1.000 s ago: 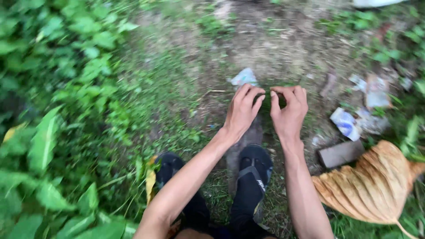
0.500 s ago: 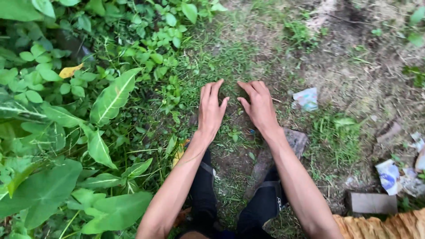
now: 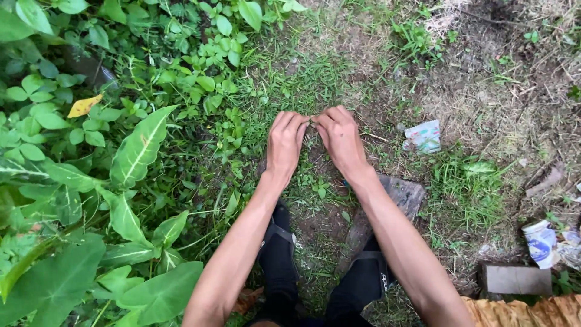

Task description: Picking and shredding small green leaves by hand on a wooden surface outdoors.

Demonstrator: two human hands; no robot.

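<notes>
Left hand (image 3: 285,141): fingers curled, tips pinching a thin green strand.
Right hand (image 3: 340,136): same pinch, fingertips touching the left's.
Strand (image 3: 312,121): between both hands, equally near; long axis cannot be told.

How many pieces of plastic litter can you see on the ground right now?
2. A crumpled pale plastic wrapper lies right of the right hand; a white-and-blue plastic cup lies at the right edge. More may be hidden among the leaves.

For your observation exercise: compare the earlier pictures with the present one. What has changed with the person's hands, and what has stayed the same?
The left hand and right hand, spread apart half a second ago, have curled and come together, fingertips meeting over the grass. What they pinch is too small to tell. The litter scrap, flat stone and sandalled feet stay put.
</notes>
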